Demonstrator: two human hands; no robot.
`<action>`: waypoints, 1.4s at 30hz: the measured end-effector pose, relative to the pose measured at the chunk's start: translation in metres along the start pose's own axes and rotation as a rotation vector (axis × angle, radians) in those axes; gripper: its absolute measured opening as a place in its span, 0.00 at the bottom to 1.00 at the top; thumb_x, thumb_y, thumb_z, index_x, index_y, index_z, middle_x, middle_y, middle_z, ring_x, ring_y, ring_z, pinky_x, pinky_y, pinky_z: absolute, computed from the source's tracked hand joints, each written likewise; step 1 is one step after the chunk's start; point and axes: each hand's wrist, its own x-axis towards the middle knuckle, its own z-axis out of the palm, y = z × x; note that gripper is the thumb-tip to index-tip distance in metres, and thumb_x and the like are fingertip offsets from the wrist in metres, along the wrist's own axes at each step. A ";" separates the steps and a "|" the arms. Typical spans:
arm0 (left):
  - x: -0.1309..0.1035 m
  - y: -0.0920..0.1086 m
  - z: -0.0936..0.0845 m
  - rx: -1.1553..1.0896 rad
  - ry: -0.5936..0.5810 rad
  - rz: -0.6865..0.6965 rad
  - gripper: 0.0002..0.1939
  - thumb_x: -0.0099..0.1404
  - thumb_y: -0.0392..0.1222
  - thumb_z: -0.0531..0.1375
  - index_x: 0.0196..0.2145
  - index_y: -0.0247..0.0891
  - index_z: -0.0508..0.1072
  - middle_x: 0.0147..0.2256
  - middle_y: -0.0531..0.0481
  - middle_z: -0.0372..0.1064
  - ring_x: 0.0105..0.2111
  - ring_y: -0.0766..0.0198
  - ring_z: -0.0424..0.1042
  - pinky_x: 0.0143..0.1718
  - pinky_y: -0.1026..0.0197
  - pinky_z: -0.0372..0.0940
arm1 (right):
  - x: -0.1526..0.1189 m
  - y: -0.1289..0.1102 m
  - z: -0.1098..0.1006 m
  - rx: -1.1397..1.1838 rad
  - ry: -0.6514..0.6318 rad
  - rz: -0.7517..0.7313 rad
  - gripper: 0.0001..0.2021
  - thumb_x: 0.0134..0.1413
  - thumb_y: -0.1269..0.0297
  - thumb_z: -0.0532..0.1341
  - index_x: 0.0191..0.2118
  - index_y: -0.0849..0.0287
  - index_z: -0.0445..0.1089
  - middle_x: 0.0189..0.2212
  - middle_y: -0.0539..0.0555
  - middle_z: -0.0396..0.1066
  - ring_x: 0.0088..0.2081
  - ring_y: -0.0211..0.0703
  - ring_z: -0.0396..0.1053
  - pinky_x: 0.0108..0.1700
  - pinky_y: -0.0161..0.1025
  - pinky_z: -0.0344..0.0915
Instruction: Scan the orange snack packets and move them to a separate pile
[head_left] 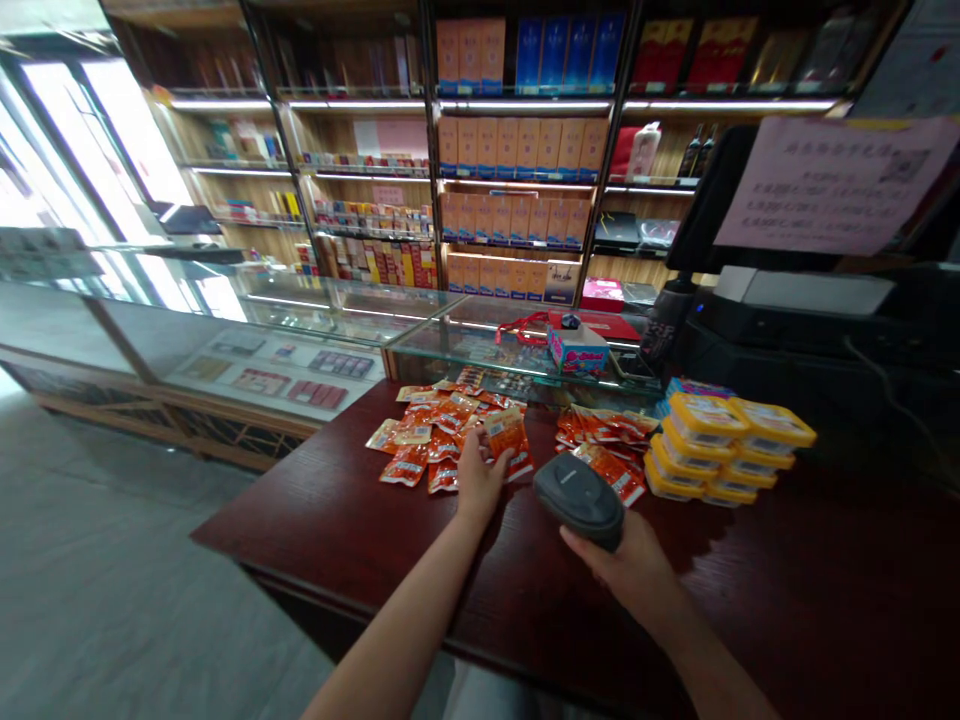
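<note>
Counter (330,530): packet (511,434) in left hand (478,478)

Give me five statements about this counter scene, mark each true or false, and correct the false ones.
1. The right hand holds a dark handheld scanner. True.
2. Yellow-lidded containers stand stacked on the wooden counter. True.
3. The left hand holds one of the yellow-lidded containers. False: it holds an orange packet.
4. The pink sheet lies flat among the packets. False: it is mounted upright above the counter, at the right of the view.
5. On the highest shelf in view, the blue boxes stand to the right of the orange-brown boxes. True.
</note>
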 end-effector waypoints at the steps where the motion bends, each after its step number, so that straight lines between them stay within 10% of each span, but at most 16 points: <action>1: 0.000 0.000 0.000 0.010 0.004 -0.006 0.19 0.53 0.38 0.64 0.42 0.39 0.64 0.38 0.50 0.71 0.35 0.63 0.73 0.39 0.58 0.68 | -0.001 0.002 -0.003 -0.090 0.001 -0.041 0.14 0.45 0.57 0.63 0.38 0.57 0.72 0.29 0.53 0.76 0.30 0.44 0.73 0.30 0.36 0.65; 7: 0.004 -0.009 -0.003 0.041 -0.014 -0.044 0.21 0.51 0.43 0.66 0.41 0.39 0.65 0.28 0.56 0.65 0.25 0.67 0.68 0.28 0.63 0.64 | -0.015 0.034 -0.025 -0.752 -0.002 -0.088 0.10 0.48 0.70 0.58 0.38 0.55 0.70 0.32 0.51 0.75 0.35 0.46 0.73 0.34 0.37 0.59; 15: 0.017 0.003 0.018 -0.180 -0.095 -0.229 0.18 0.50 0.40 0.64 0.39 0.37 0.68 0.29 0.52 0.70 0.29 0.65 0.72 0.32 0.63 0.66 | -0.019 0.063 -0.029 -0.906 0.090 -0.165 0.17 0.47 0.76 0.57 0.44 0.58 0.69 0.37 0.53 0.74 0.40 0.46 0.70 0.41 0.38 0.57; 22: 0.038 0.030 0.086 -0.472 -0.284 -0.607 0.14 0.50 0.39 0.67 0.35 0.32 0.73 0.25 0.50 0.71 0.23 0.66 0.72 0.26 0.64 0.67 | -0.019 0.059 -0.029 -0.853 0.081 -0.109 0.19 0.44 0.77 0.56 0.44 0.56 0.69 0.36 0.52 0.74 0.41 0.46 0.70 0.42 0.38 0.57; 31: 0.056 0.042 0.173 -0.402 -0.456 -0.668 0.10 0.58 0.34 0.62 0.21 0.31 0.67 0.19 0.49 0.67 0.20 0.70 0.68 0.26 0.65 0.67 | -0.016 0.060 -0.029 -0.835 0.075 -0.075 0.18 0.46 0.77 0.55 0.43 0.56 0.70 0.35 0.52 0.74 0.40 0.45 0.70 0.42 0.38 0.58; 42: 0.051 0.026 0.133 -0.113 -0.426 -0.414 0.06 0.59 0.34 0.58 0.35 0.33 0.73 0.27 0.50 0.71 0.27 0.67 0.70 0.32 0.65 0.66 | -0.019 0.064 -0.032 -0.858 0.060 -0.088 0.16 0.49 0.75 0.55 0.43 0.55 0.70 0.38 0.53 0.75 0.41 0.44 0.71 0.43 0.37 0.59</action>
